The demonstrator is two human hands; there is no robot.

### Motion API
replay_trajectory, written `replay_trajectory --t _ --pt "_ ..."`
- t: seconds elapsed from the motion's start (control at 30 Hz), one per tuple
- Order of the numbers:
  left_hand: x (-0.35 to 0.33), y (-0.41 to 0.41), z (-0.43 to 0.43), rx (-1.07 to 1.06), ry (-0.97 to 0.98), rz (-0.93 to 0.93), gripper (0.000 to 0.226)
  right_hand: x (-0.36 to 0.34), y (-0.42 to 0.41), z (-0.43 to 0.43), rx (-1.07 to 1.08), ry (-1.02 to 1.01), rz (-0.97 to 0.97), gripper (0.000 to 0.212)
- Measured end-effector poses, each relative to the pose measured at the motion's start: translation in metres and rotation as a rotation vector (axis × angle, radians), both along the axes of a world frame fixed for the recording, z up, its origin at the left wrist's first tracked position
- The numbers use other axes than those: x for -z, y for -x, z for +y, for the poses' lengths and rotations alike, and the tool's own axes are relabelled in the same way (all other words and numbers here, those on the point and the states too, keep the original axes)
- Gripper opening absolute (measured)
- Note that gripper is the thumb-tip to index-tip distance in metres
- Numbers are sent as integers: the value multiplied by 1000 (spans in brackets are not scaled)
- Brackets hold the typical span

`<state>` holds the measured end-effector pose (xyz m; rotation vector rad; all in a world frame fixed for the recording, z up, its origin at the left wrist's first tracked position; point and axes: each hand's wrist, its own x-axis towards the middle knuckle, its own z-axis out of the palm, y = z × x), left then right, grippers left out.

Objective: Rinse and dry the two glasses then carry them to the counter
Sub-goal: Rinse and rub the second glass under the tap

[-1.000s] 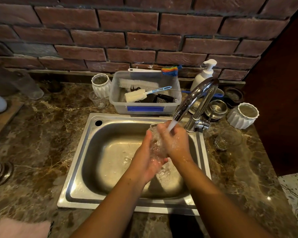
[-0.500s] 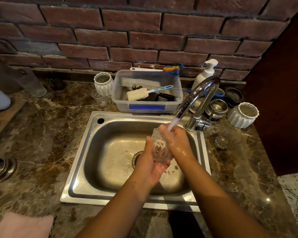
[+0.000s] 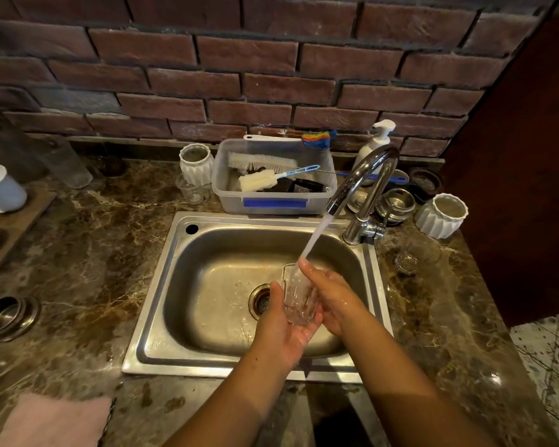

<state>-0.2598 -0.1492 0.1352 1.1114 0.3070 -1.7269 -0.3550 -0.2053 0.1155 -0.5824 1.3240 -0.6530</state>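
Observation:
A clear cut glass (image 3: 299,296) is held upright over the steel sink (image 3: 207,227), under the running stream from the chrome tap (image 3: 363,175). My left hand (image 3: 279,324) cups the glass from below and the left. My right hand (image 3: 331,296) grips its right side, with fingers at the rim where the water lands. A second clear glass (image 3: 415,254) stands on the marble counter to the right of the tap, untouched.
A plastic tub (image 3: 273,201) of brushes sits behind the sink. White ribbed pots (image 3: 441,216) (image 3: 196,162), a soap pump (image 3: 375,141) and steel bowls (image 3: 397,203) line the back. A pink cloth (image 3: 54,421) lies at the counter's front left. A small glass (image 3: 192,190) stands left of the tub.
Both hands lowered the glass deeper into the sink and turned it upright, so the stream now falls a longer way onto its rim.

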Motion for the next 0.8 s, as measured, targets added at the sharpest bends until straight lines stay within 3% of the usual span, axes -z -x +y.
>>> replay_trajectory --t 0.13,0.4,0.57,0.7,0.8 --pt "0 -6 4 59 3 -56 51 1 3 4 -34 16 -26 93" --pt "11 -22 2 443 45 -342 47 -11 16 -6 -238 91 136 92" --pt "13 -24 -6 457 106 -370 38 -20 25 -14 -356 97 213 88" --pt "17 -28 -10 462 197 -328 43 -21 29 -19 -432 70 232 101" --pt "19 -30 -14 502 249 -352 66 -17 27 -20 -388 65 166 88"
